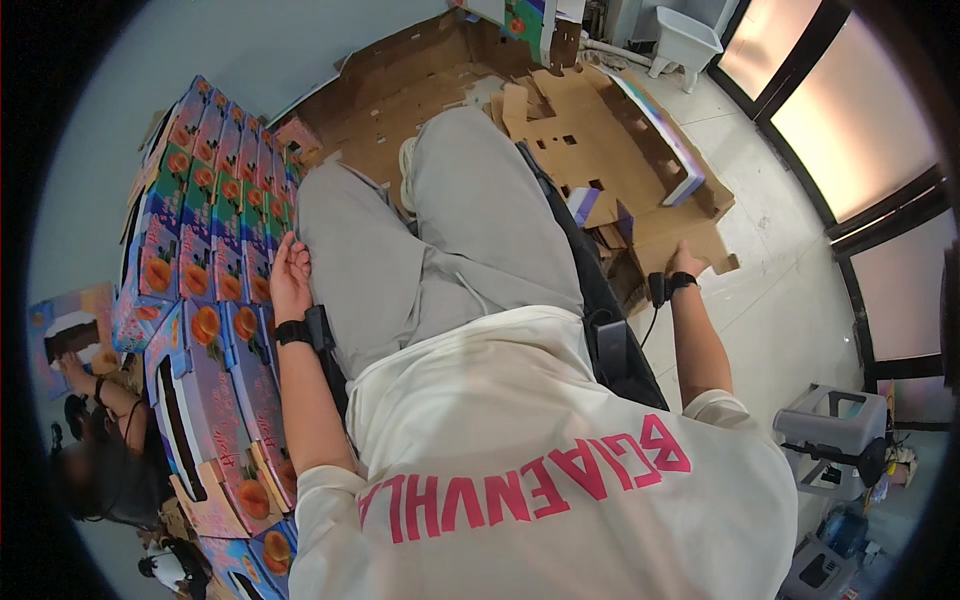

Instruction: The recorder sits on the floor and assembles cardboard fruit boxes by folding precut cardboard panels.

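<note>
My left hand (291, 268) rests beside my left thigh, palm up with its fingers loosely curled and nothing visible in them. Just left of it rise stacked fruit cartons (215, 250), printed in pink, blue and green with orange fruit. On the other side, my right hand (686, 260) is closed at the near edge of a brown flattened cardboard sheet (620, 135). Its fingers are partly hidden there. The sheet has cut-out holes, ragged edges and a white and purple strip (685, 190) along its right side. Both wrists wear black bands with small devices.
More brown cardboard (400, 85) stands and lies beyond my knees. A black chair (600, 345) is under me. At far left a person (110, 440) has a hand on another carton (75, 325). A white tub (688, 40) and a grey plastic case (832, 425) stand right, near glazed doors (840, 110).
</note>
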The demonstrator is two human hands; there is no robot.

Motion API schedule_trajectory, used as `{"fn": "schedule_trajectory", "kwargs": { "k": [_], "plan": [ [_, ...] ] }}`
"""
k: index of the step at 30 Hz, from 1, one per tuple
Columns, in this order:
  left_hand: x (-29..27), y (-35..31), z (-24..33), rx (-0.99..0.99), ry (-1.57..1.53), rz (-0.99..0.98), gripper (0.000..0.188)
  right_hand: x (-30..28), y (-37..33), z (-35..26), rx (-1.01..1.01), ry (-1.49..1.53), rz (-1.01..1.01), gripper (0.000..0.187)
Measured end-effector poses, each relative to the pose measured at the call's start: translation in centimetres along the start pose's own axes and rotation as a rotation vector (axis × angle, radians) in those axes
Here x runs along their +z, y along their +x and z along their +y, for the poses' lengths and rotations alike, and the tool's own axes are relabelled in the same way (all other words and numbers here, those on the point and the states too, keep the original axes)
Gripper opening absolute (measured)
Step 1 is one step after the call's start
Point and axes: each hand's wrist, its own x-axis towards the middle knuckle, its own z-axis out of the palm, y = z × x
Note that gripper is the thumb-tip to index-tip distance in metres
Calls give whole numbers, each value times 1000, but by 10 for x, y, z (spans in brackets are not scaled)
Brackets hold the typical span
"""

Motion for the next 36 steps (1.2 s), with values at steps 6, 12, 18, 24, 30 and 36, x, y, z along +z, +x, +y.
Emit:
{"fn": "schedule_trajectory", "kwargs": {
  "k": [6, 12, 18, 24, 30, 36],
  "plan": [
    [0, 3, 2, -19, 7, -12, 39, 6, -12, 0, -193, -671, -67, 57],
    [-2, 2, -1, -14, 23, 35, 38, 22, -27, -36, -556, -407, -19, 57],
    [1, 1, 1, -2, 24, 11, 37, 18, 18, -49, -115, -797, -159, 37],
    [-5, 2, 0, -9, 68, 26, 38, 19, 41, -11, 148, -810, -496, 40],
    [-26, 11, -2, -5, 137, -44, 44, -2, 25, 5, -221, -979, -366, 51],
    [-30, 9, -2, 2, 142, -40, 43, -15, 9, 3, -297, -924, -266, 67]
  ]
}}
